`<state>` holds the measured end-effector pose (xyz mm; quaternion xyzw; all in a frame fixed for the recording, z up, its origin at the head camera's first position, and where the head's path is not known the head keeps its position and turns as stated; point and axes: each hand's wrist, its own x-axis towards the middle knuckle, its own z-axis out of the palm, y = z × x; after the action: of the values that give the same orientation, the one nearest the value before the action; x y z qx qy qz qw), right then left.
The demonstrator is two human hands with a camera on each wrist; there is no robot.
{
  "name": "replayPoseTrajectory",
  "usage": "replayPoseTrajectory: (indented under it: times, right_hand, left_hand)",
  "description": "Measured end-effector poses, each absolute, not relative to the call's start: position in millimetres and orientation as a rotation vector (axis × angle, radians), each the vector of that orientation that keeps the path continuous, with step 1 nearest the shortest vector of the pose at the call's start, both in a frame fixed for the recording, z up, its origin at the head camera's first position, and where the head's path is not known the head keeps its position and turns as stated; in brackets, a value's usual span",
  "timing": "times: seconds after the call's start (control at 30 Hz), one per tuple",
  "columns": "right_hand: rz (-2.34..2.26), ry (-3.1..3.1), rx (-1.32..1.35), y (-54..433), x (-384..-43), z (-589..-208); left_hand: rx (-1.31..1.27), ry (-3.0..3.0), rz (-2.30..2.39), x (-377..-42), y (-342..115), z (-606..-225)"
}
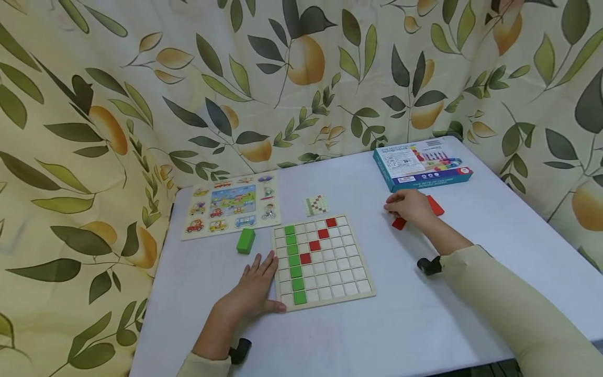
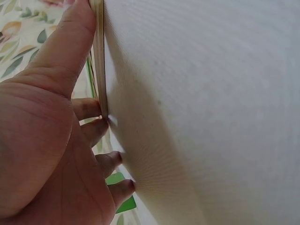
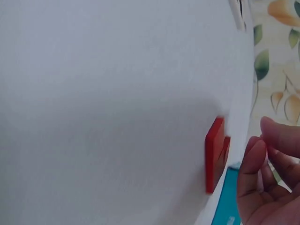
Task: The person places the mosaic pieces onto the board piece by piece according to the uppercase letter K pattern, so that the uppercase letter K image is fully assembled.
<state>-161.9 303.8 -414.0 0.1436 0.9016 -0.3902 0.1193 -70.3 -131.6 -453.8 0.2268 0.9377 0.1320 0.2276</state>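
Note:
My left hand (image 1: 252,288) rests at the lower left corner of a gridded wooden board (image 1: 328,302), fingers spread along its left edge and thumb on the near edge. The board holds a column of green tiles (image 1: 295,272) and a diagonal of red tiles (image 1: 314,245). A green block (image 1: 246,241) stands beyond the left fingertips. At the right, my right hand (image 1: 411,206) is over loose red pieces (image 1: 399,224) on the table. In the right wrist view its thumb and index fingertips (image 3: 255,152) pinch together; a faint reddish sliver shows between them, mostly hidden.
A small pattern card (image 1: 315,204) lies behind the board. A picture puzzle board (image 1: 231,230) with vehicles lies at the back left. The blue box (image 1: 424,163) sits at the back right, just beyond the right hand. A patterned curtain (image 1: 301,104) hangs behind the white table.

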Motion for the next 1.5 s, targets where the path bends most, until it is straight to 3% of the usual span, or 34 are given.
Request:
replayPoseTrajectory:
  times: [0.5, 1.5]
  right_hand:
    - [-0.981, 2.634, 0.420, 324.5, -160.4, -423.1]
    - [-1.176, 2.656, 0.261, 278.6, -138.6, -420.2]
  left_hand:
    - [0.641, 2.579, 0.372, -69.2, -132.1, -451.2]
    - [0.619, 2.567, 0.358, -70.6, -132.5, -447.0]
